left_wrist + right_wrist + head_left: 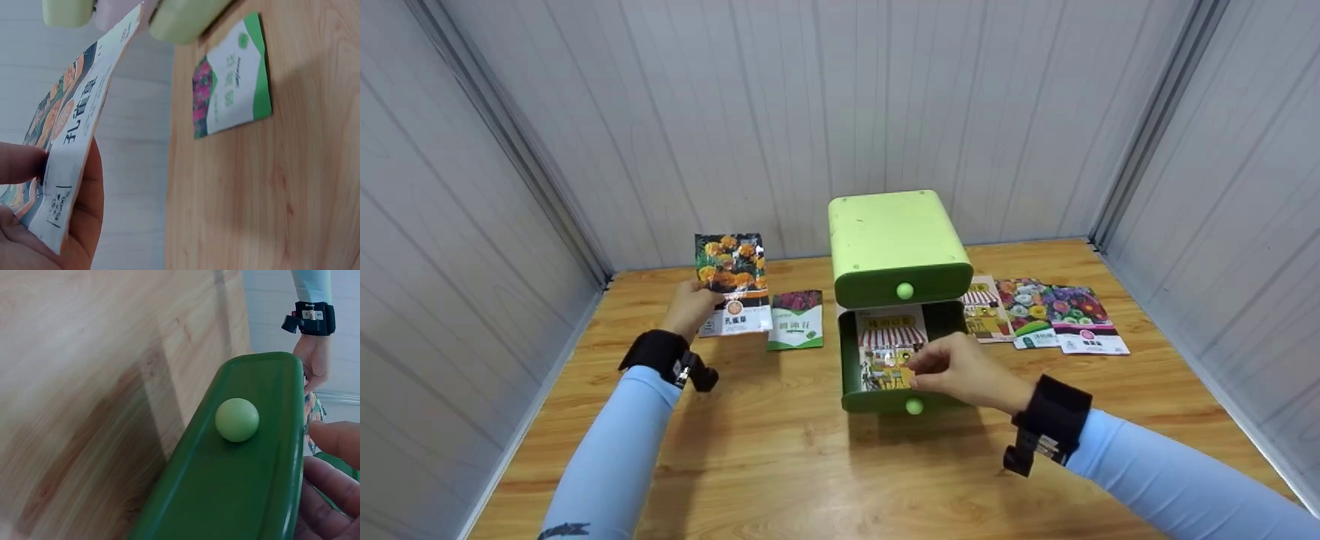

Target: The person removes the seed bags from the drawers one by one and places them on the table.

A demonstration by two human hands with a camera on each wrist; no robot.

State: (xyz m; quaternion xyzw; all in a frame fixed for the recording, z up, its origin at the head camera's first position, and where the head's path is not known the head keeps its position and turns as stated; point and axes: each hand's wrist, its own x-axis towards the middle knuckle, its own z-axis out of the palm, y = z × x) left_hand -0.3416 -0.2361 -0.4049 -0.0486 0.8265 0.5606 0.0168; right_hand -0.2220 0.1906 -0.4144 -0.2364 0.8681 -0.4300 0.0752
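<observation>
My left hand (692, 307) pinches a seed packet (731, 319) with orange marigolds on its front, thumb on the face and fingers behind. The packet is raised above the table in the left wrist view. Near it lies a white-and-green seed packet (796, 330) with magenta flowers. In the pulled-out lower drawer (847, 375) lies a packet (889, 352) picturing a striped awning. My right hand (960, 371) is over the drawer's right front, fingertips by that packet's edge. Thumb and index finger (326, 484) stand apart beside the drawer front in the right wrist view.
The light-green two-drawer cabinet (892, 229) stands at the table's back, its upper drawer (870, 288) pushed in. To its right lie an awning packet (986, 311), a mixed-flower packet (1030, 315) and a pink-edged packet (1084, 322). Panel walls (780, 112) enclose the back and sides.
</observation>
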